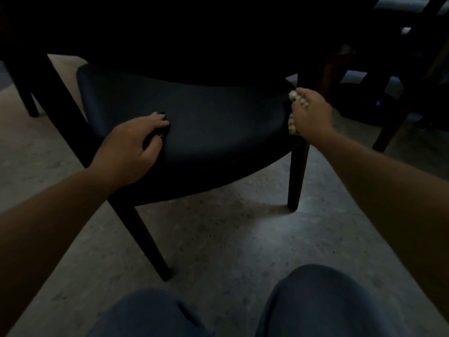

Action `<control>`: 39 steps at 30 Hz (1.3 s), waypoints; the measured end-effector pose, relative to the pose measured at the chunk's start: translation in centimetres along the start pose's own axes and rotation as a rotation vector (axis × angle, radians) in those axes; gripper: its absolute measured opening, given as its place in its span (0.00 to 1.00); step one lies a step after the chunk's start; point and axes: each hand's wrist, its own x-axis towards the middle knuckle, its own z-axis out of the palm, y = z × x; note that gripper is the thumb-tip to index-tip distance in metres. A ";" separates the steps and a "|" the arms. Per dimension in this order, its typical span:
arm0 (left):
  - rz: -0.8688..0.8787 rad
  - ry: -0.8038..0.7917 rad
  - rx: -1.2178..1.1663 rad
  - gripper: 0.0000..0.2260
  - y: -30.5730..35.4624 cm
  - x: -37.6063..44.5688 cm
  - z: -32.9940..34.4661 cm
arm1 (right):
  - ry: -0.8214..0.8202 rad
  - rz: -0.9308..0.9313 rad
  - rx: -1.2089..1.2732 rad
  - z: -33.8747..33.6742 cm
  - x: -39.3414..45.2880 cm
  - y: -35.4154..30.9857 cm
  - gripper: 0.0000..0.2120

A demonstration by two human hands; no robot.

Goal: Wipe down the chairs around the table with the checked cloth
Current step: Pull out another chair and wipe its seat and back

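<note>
- Right now my right hand (312, 113) grips the bunched checked cloth (292, 125) against the chair seat (206, 122)'s right edge.
- Unwiped seat stretches leftward (toward my left hand (136, 144), resting flat, fingers relaxed, holding nothing).

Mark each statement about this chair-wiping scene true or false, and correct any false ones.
1. The right hand grips the checked cloth at the seat's right edge. True.
2. The left hand holds a spray bottle. False: it rests on the chair seat, holding nothing.
3. The chair stands on a speckled floor. True.
4. The cloth is spread flat across the seat's middle. False: it is bunched in the right hand at the edge.
</note>
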 end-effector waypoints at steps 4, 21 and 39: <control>-0.008 0.026 -0.012 0.21 0.0 0.0 0.1 | 0.049 -0.084 0.003 1.3 0.5 0.8 0.14; -0.170 0.257 -0.064 0.19 -0.3 -0.6 0.2 | 0.008 -0.601 0.076 11.7 -18.0 -14.0 0.18; -0.155 0.225 -0.012 0.18 -0.2 -0.9 0.4 | -0.224 -1.213 -0.197 7.4 -15.3 -6.3 0.17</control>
